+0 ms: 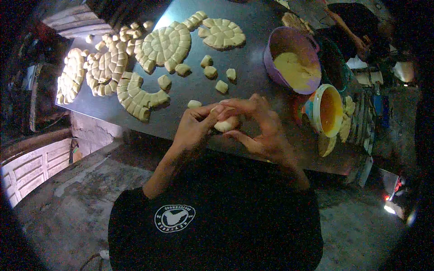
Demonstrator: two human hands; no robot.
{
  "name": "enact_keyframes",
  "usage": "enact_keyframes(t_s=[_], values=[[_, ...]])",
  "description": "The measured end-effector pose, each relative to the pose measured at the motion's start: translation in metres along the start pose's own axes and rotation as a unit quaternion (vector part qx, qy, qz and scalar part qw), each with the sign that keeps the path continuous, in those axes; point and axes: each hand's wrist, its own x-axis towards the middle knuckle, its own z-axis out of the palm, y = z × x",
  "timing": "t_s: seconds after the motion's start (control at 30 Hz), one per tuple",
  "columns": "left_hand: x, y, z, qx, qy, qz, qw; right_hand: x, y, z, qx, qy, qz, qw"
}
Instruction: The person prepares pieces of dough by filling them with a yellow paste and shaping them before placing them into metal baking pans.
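Observation:
Near the table's front edge, both my hands work on one pale dough ball (225,125). My left hand (195,128) pinches its upper left side, with thumb and fingers together. Around its top and right side curls my right hand (264,124), fingertips meeting those of the left and thumb below the ball. Part of the ball is hidden by the fingers. Just beyond my left hand lies a small dough piece (194,104). Farther off are several loose pieces, among them a dough piece (221,86) and another dough piece (164,82).
Rounds of cut dough (165,45) spread over the left and far part of the metal table (244,58). On the right stand a purple basin (272,63) with a yellowish mass inside and a white-rimmed bucket (340,113). Another person's arm (346,31) shows at the far right.

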Motion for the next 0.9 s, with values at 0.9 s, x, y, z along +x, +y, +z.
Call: enact_keyframes(t_s=[0.9], values=[[0.090,-0.061,-0.123,0.194,0.150,0.150,0.958,0.000,0.151,0.172,-0.049,0.094,0.241,0.965]])
